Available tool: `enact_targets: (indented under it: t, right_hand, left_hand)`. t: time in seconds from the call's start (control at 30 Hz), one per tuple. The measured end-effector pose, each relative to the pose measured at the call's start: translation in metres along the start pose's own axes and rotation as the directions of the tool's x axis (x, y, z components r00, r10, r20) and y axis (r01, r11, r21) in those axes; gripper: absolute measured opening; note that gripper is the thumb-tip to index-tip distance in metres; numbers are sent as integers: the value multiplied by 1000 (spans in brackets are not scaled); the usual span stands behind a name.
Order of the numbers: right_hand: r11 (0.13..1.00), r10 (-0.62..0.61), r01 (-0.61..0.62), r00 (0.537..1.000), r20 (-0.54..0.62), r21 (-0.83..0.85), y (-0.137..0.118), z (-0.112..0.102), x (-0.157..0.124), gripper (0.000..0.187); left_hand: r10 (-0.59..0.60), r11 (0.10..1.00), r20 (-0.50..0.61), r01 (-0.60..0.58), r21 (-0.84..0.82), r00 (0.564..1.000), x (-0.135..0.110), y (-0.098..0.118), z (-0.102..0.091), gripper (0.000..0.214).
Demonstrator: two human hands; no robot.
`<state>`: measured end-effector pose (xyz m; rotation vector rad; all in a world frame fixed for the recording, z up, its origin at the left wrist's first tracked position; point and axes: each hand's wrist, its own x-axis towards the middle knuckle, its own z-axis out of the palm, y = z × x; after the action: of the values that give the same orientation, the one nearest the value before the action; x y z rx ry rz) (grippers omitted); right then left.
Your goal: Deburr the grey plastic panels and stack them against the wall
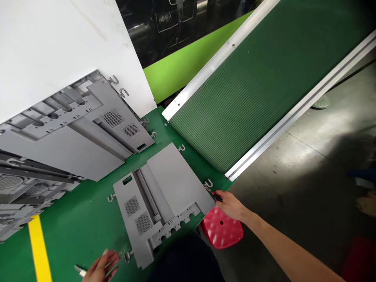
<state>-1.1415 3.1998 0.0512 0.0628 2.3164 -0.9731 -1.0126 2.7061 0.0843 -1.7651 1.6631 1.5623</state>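
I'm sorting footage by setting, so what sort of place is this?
Probably a factory floor, at a workstation beside a production line. What suggests it: a ribbed green conveyor belt in a metal frame, and several matching grey panels on a green work surface.

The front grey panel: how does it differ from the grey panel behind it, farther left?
The front panel has its grilles at left, the rear panel at right. The front panel's holes line its near side, the rear panel's its far side. Both are grey with two grilles.
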Motion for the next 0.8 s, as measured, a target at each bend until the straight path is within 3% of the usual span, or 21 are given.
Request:
enact_targets:
  t: [0.17,0.27,0.3,0.37,0.43,0.53,0.57,0.6,0.63,0.7,0.73,0.8]
  right_hand:
    - [994,-87,87,996,-6,70,-45,-12,-39,8]
    - [987,-161,161,987,2,20,-81,-17,-62,13]
    - [983,-180,180,984,5,-28,-93,-17,-70,14]
    - [965,-227,226,974,5,-130,-114,-17,-82,16]
    - [935,-293,287,956,4,-208,-132,-14,-92,21]
    - [876,-405,384,914,-11,-293,-153,-7,-100,30]
    - [852,-444,413,896,-26,-322,-159,-5,-102,31]
    - [829,-477,434,878,-42,-352,-165,-3,-103,30]
    - [809,-503,447,863,-56,-382,-171,-1,-105,29]
    - [778,-527,447,847,-71,-442,-184,3,-109,24]
    - [767,-530,440,845,-75,-468,-190,4,-111,23]
    - [746,-541,433,837,-80,-506,-203,7,-116,24]
  left_hand:
    - [66,990,-42,-71,-120,997,-7,35,-17,26]
    - [263,956,-103,-274,-108,959,-28,70,-28,25]
    - [372,920,-135,-384,-79,918,-39,85,-31,28]
    - [596,796,-205,-605,23,776,-64,117,-34,37]
    - [738,668,-219,-738,97,638,-89,152,-34,46]
    - [918,394,-117,-904,167,378,-110,201,-29,50]
    - [934,356,-36,-927,118,354,-111,214,-27,51]
    - [924,381,32,-924,23,382,-111,225,-25,55]
    - [893,446,100,-893,-58,440,-108,233,-24,61]
    - [834,543,196,-830,-131,515,-102,240,-22,70]
    - [821,559,226,-819,-131,525,-100,241,-23,70]
    - [830,539,238,-835,-113,504,-97,238,-26,64]
